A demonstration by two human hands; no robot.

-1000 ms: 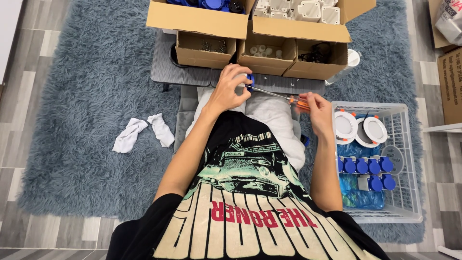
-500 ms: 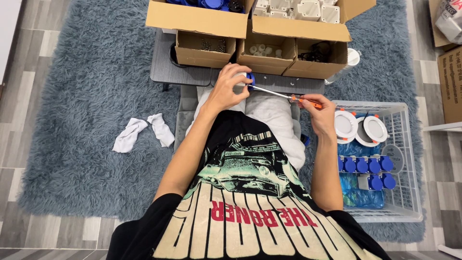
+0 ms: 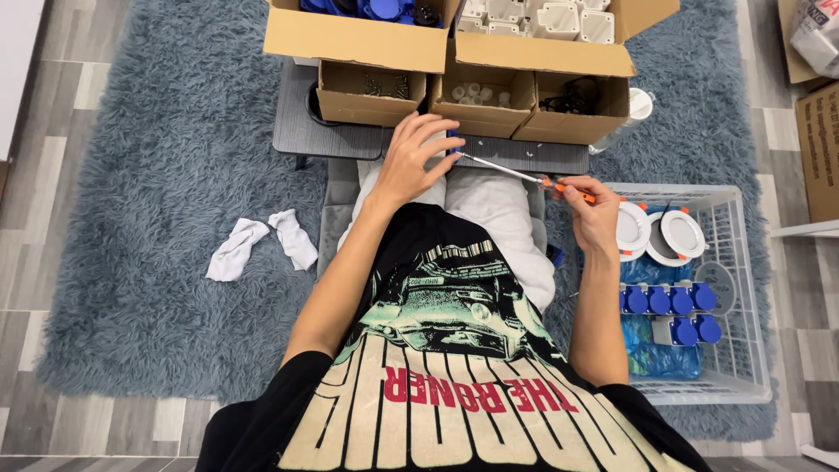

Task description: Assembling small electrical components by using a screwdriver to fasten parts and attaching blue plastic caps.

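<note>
Left hand point(image 3: 418, 157) fingers closed on one blue part point(image 3: 454, 140), right hand point(image 3: 591, 212) gripping one screwdriver point(image 3: 524, 177) — two white socks point(image 3: 262, 245) nearby

A shaggy grey-blue rug point(image 3: 149, 218) covers the grey wood-plank floor point(image 3: 52, 114). On the rug stands a low dark grey surface point(image 3: 350, 140), evenly lit from above.

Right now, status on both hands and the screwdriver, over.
Left hand gripping small blue part over the low table. Right hand holding orange-handled screwdriver, tip at the part. Nothing blocking.
</note>
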